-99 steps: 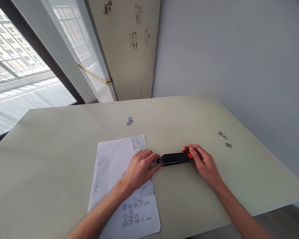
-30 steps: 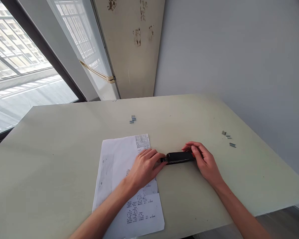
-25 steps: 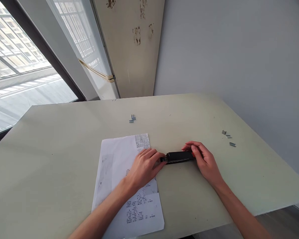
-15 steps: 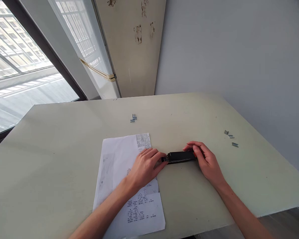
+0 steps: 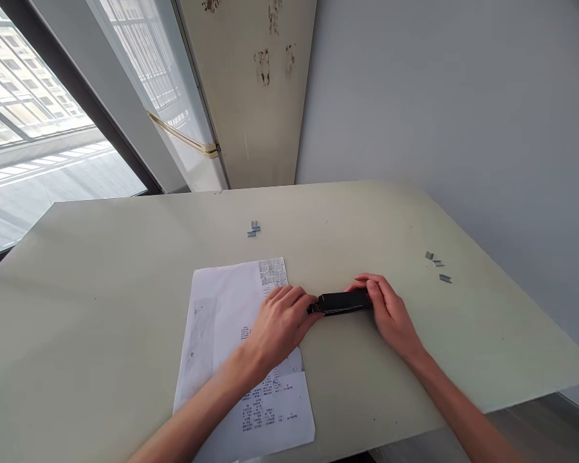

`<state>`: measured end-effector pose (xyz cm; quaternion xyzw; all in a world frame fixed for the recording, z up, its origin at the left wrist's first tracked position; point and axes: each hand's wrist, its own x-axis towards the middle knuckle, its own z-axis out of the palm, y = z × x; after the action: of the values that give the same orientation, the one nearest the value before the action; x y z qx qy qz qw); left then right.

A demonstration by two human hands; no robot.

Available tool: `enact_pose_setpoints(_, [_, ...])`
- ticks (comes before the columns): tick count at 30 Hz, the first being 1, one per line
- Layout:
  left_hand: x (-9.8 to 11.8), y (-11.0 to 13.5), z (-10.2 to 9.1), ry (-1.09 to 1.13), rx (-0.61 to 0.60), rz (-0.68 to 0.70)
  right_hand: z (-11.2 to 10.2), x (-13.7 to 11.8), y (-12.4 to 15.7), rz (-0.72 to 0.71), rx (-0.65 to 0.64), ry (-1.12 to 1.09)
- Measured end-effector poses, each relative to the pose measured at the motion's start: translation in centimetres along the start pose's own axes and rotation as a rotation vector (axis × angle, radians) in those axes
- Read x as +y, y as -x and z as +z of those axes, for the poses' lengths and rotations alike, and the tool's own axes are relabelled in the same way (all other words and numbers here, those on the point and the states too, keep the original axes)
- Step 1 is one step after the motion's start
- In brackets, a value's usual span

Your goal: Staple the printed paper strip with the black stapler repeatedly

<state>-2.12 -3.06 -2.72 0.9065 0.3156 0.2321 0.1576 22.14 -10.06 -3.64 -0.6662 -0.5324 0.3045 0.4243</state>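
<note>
A black stapler (image 5: pixel 343 301) lies sideways on the table between my two hands. My left hand (image 5: pixel 284 315) grips its left end, thumb in front and fingers behind, with the wrist over the printed paper (image 5: pixel 222 334). Around the stapler's right end, my right hand (image 5: pixel 388 312) is closed, thumb on the near side and fingers curled behind. The paper lies under my left forearm, its right edge near the stapler's left end. My fingers hide both ends of the stapler.
Small strips of staples (image 5: pixel 253 229) sit beyond the paper. More staple strips (image 5: pixel 438 262) lie toward the table's right side. The pale table (image 5: pixel 101 334) meets a grey wall (image 5: pixel 444 96) at the right, and a door with a gold handle (image 5: pixel 183 135) stands behind.
The view has shifted slightly, so everything sits a little further left. My right hand has closed in on the stapler's right end, covering the red bit that showed there.
</note>
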Motion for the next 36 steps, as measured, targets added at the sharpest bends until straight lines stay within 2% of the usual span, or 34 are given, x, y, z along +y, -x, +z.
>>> enact_pose_setpoints(3, [0.0, 0.0, 0.0, 0.001, 0.014, -0.001, -0.4, 0.0, 0.2, -0.087, -0.144, 0.037])
enact_pose_setpoints(5, [-0.2, 0.3, -0.4, -0.014, 0.002, 0.002, -0.5, -0.1, 0.3, -0.114, -0.194, 0.088])
enact_pose_setpoints(11, [-1.5, 2.2, -3.0, -0.074, -0.011, -0.015, -0.5, 0.1, 0.4, -0.076, -0.155, 0.129])
enact_pose_setpoints(17, [-2.2, 2.5, -4.1, -0.1, -0.047, -0.007, -0.5, 0.4, 0.4, -0.068, -0.148, 0.084])
enact_pose_setpoints(21, [-3.9, 0.8, -5.9, -0.018, -0.111, -0.033, -0.7, 0.1, 0.2, -0.051, -0.129, 0.064])
enact_pose_setpoints(26, [-9.0, -3.5, -7.7, -0.147, 0.08, -0.361, -0.7, 0.0, 0.0, -0.026, -0.105, 0.055])
enact_pose_setpoints(28, [-11.2, -5.2, -7.5, -0.186, 0.05, -0.471, -0.7, 0.0, 0.0, -0.031, -0.107, 0.04])
enact_pose_setpoints(30, [-12.9, -6.4, -7.0, -0.2, 0.039, -0.519, -0.7, -0.1, 0.0, -0.035, -0.111, 0.029])
enact_pose_setpoints(33, [-13.8, -7.0, -6.3, -0.196, 0.032, -0.538, -0.6, -0.2, -0.1, -0.032, -0.111, 0.03])
enact_pose_setpoints(36, [-13.3, -6.4, -6.4, -0.174, 0.018, -0.517, -0.6, -0.1, -0.1, -0.028, -0.106, 0.028])
